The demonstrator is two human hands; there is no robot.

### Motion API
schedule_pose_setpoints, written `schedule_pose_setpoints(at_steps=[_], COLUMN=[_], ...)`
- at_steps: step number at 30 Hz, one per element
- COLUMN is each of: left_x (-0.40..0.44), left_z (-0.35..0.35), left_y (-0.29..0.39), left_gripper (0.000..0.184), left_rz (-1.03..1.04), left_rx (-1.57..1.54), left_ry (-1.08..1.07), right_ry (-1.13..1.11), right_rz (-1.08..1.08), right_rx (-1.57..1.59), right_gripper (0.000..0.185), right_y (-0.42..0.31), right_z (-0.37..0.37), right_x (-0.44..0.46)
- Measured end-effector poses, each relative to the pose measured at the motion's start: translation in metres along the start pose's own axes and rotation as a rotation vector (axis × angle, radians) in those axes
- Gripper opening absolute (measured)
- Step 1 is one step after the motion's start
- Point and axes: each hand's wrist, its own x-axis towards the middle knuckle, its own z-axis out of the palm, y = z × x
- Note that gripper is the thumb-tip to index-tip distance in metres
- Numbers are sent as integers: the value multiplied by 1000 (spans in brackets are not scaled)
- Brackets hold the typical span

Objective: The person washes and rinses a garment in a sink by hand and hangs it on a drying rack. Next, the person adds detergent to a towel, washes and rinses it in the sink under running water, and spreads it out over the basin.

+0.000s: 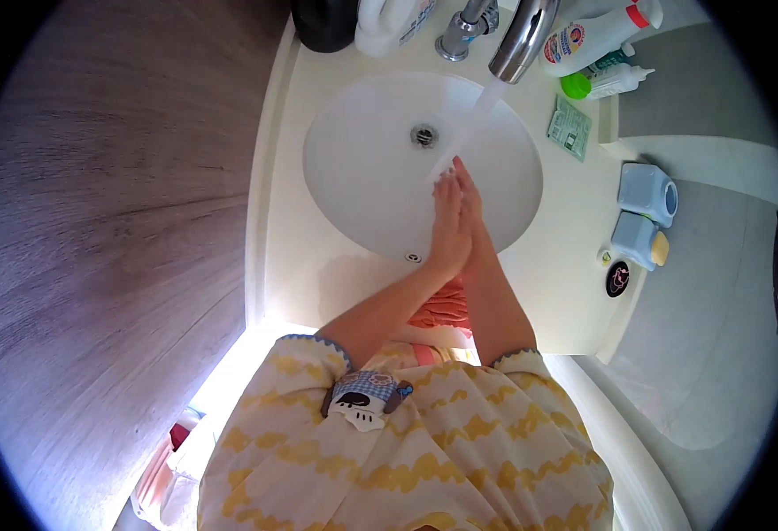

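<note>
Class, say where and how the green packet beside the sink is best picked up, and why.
Pinching the green packet by its near short edge, coming from the person's side, looks best: it is thin and lies flat on the counter right of the sink, and the green-capped bottle sits close to its far end.

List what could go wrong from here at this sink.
Splashing: the running water comes down at the fingers of the left hand and right hand, so spray could reach the counter, perhaps even the green packet beside the basin.

Dripping: the red cloth shows between the forearms, near the counter's front edge, so drips might wet it.
</note>
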Motion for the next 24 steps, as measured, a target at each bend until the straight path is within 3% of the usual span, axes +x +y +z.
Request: schedule_pose_setpoints(at_steps=[1, 3, 4, 7, 8, 10, 13, 14, 18, 21, 23, 24], left_x=[-7, 27, 37, 61, 52, 31, 22, 31, 44, 18, 11, 7], left_z=[5, -8, -17, -25, -22, -2, 7, -13, -33, -32, -51, -65], left_y=[-2, -3, -18, -82, -54, -24, 5, 13, 39, 36, 10, -15], left_gripper=[45, 48, 48, 53, 55, 49, 47, 58, 46, 38, 34, 32], left_rz=[246, 33, -128, -304, -309, -328, -222, -611, -860, -701, -555, -580], left_rx=[84, 81, 148, 153, 195, 293, -101, -513, -986, -955, -409, -388], left_ry=[49, 43, -1, -113, -64, -74, 11, -190, -183, 237, 149, 76], right_ry=[-48, -140, -174, -104, -102, -203, -90, -75, 42, 139, 139, 106], right_rz=[95, 282, 226, 235, 231, -20, 97, 120, 16, -39, -27, 6], right_rx=[147, 437, 472, 469, 383, 268, 299, 338, 322, 343, 290, 227], right_gripper=[46, 51, 54, 55, 55, 54, 48, 47, 40, 35, 31, 30], right_y=[6, -1, -2, 27, 13, 37, -3, -5, 4, -15, -37, -47], right_z=[-4, 12, 31, 37, 47, 16, 7, 13, 3, -12, -21, -28], right_x=[2, -13, -25, -32, -35, -14, -4, -7, -4, 1, -1, 1])
